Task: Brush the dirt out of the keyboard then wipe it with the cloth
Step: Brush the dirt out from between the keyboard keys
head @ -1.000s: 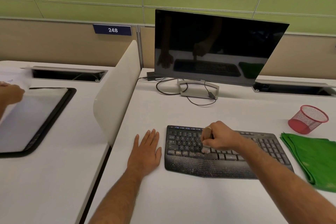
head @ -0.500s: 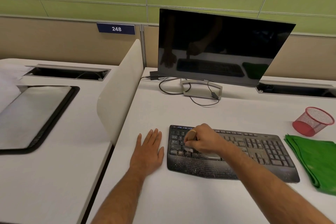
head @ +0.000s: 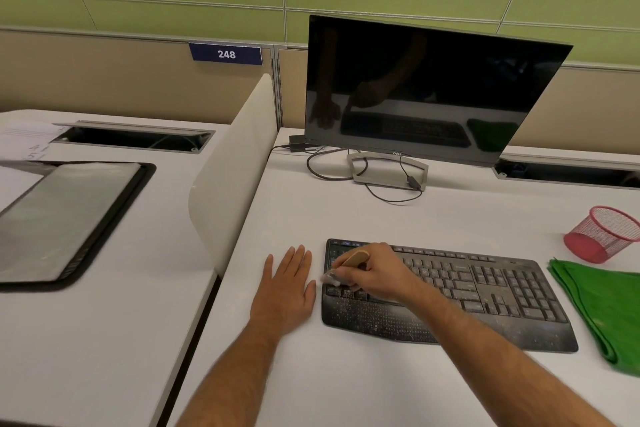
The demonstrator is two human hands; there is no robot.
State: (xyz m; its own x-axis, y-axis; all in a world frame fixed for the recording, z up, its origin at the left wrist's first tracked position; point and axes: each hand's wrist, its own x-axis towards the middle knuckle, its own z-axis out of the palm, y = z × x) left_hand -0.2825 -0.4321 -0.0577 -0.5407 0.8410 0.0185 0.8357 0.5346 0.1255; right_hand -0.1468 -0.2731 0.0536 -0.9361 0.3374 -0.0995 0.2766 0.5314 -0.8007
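Note:
A black keyboard (head: 485, 291) speckled with pale dirt lies on the white desk (head: 346, 374). My right hand (head: 375, 272) grips a small wooden-handled brush (head: 353, 258), its bristles down at the keyboard's far left keys. My left hand (head: 287, 291) rests flat on the desk just left of the keyboard, fingers straight. A folded green cloth (head: 602, 312) lies to the keyboard's right.
A dark monitor (head: 426, 90) on a grey stand with cables stands behind the keyboard. A red mesh cup (head: 602, 234) lies tipped beyond the cloth. A white divider (head: 232, 170) separates the neighbouring desk, which holds a black tray (head: 65, 218).
My right hand has swept the brush leftward across the keys, from the keyboard's middle to its left end. My left hand has stayed flat on the desk.

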